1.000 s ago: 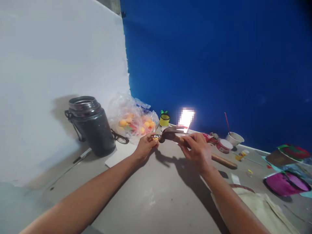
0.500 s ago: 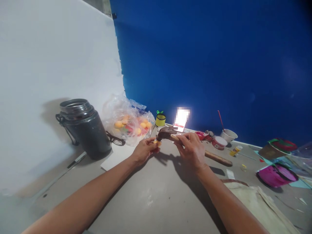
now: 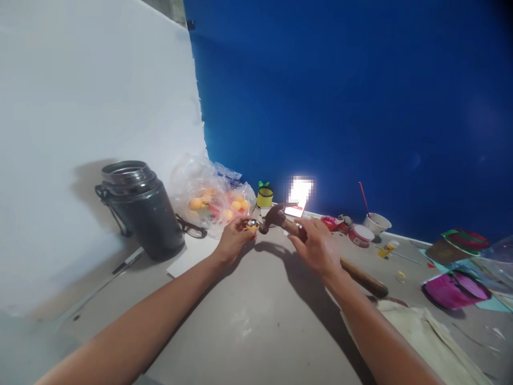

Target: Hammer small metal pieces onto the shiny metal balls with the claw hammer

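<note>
My left hand (image 3: 231, 243) is closed, pinching a small round thing (image 3: 252, 225) between thumb and fingers. Its upper side shines like metal and its lower side looks orange-yellow; I cannot make out its kind. My right hand (image 3: 318, 246) is wrapped around the wooden handle of a claw hammer (image 3: 274, 216), close below the head. The hammer's face is beside the round thing, with a narrow gap between them, and its claw points up and right. The handle's end sticks out below my right wrist.
At left stand a dark open flask (image 3: 146, 214) and black glasses (image 3: 194, 229). Behind my left hand lies a plastic bag of orange balls (image 3: 208, 200), near a yellow cup (image 3: 264, 197). A lit phone (image 3: 298, 197), paper cup (image 3: 377, 223), pink container (image 3: 455, 289) and cloth bag (image 3: 425, 331) lie rightward.
The hammer head has drawn slightly back from the round thing, which was partly hidden behind it. The handle's end has dropped a little. Both hands keep their hold.
</note>
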`<state>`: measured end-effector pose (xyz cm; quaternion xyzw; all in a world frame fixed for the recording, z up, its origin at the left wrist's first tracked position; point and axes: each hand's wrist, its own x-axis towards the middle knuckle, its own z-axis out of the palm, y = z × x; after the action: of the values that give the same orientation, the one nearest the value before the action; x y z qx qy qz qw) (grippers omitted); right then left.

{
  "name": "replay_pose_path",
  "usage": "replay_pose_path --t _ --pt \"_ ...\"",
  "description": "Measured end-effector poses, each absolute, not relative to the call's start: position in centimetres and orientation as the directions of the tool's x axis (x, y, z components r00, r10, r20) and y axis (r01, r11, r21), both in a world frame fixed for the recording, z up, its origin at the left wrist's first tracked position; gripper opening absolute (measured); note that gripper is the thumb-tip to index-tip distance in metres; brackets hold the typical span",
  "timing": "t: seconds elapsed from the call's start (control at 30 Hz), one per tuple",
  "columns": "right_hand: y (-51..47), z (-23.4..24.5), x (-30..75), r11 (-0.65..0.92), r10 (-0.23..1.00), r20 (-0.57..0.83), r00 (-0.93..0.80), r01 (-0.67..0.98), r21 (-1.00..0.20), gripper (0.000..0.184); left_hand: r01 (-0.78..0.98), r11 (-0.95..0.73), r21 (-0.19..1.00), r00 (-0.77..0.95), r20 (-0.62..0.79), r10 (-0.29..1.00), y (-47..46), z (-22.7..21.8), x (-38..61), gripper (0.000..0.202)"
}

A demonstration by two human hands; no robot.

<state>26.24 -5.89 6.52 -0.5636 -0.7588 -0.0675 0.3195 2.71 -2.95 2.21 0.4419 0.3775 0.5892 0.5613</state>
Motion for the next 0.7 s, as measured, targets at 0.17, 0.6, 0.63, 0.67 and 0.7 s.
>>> replay_pose_path --t 0.17,0.6,0.63,0.67,0.7 --pt "-6.4 6.9 25.3 0.277 0.952 0.214 -0.22 0.915 -0.292 0.017 -0.193 -0.225 0.955 -0.145 0.199 0.969 -2.8 3.3 2.3 0.045" --pt "-7.6 4.9 22.3 0.35 0.936 0.048 -0.348 0.911 -0.219 0.021 -0.191 -0.194 0.962 -0.053 0.188 0.981 -4.4 4.5 3.2 0.044" --pt "-7.7 4.9 22.2 0.366 0.93 0.06 -0.362 0.908 -0.202 0.022 -0.188 -0.19 0.963 -0.047 0.185 0.982 -4.3 4.4 3.2 0.044" --pt "-7.6 5.0 22.2 0.375 0.927 0.06 -0.371 0.907 -0.192 0.023 -0.181 -0.191 0.965 -0.05 0.185 0.982 -4.2 4.3 3.2 0.044" --pt "-7.4 5.2 22.2 0.376 0.926 0.054 -0.373 0.907 -0.19 0.025 -0.169 -0.195 0.966 -0.062 0.187 0.98 -4.1 4.2 3.2 0.044"
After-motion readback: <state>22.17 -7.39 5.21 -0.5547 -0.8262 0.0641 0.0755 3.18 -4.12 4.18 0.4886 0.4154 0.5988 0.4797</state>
